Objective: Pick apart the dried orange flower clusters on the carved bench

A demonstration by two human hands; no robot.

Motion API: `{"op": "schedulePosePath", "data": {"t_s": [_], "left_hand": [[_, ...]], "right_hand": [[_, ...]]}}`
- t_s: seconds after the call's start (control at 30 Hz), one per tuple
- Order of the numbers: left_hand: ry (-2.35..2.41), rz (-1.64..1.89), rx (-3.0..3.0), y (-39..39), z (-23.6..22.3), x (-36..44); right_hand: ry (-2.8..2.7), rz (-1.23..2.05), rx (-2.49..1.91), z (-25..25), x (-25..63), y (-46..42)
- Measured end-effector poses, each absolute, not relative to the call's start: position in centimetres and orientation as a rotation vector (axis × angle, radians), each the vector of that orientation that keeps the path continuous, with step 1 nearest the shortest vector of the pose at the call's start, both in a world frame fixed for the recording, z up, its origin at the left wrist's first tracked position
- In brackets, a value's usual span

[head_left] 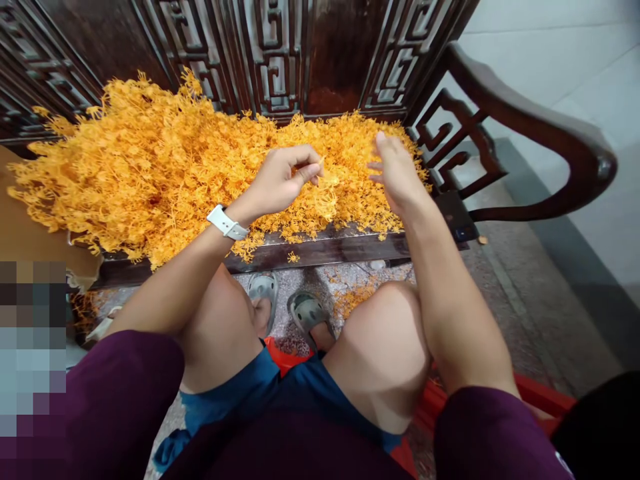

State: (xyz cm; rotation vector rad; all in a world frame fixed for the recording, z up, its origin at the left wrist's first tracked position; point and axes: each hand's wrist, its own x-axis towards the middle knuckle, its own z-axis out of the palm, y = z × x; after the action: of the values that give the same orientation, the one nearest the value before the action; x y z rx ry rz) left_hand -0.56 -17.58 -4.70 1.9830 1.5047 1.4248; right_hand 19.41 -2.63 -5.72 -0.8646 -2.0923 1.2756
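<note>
A large heap of orange, flower-like sprigs (pixel 150 160) covers the seat of a dark wooden bench; they look like plastic. My left hand (pixel 287 180), with a white watch (pixel 227 222) at the wrist, pinches the thin top of a sprig (pixel 327 199) between thumb and forefinger. That sprig hangs over the heap, a little brighter than the rest. To its right, my right hand (pixel 399 170) is over the heap's right end, fingers apart and nothing visible in them. The back of the hand partly hides its palm.
The bench has a carved back (pixel 333 60) and a curved armrest (pixel 540 127) at right. A dark flat object (pixel 455 215) lies by the armrest. Cardboard (pixel 30 200) stands at left. Loose orange bits (pixel 357 297) lie on the floor near my slippers (pixel 307 313). Red seat parts show beneath me.
</note>
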Motion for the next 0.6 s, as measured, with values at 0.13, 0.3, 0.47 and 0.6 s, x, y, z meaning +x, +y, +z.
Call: {"op": "schedulePosePath", "data": {"t_s": [0.13,0.3,0.47,0.6], "left_hand": [[1.518,1.411,2.044,-17.4,-4.9,-0.2],[1.557,1.414,2.045,-17.1,-5.3,-0.3],[1.621,1.38,1.982,-17.2,-5.3,0.2],[1.591,1.399,1.985,-17.2,-5.3,0.4]], "right_hand": [[-1.994,1.693,-0.734,-5.0,19.4,-5.7],[-1.816,1.652,-0.634,-4.0,19.0,-7.5],[-1.746,1.693,-0.575,-3.5,18.9,-8.0],[-1.7,1.765,-0.604,-3.1,19.1,-8.6]]}}
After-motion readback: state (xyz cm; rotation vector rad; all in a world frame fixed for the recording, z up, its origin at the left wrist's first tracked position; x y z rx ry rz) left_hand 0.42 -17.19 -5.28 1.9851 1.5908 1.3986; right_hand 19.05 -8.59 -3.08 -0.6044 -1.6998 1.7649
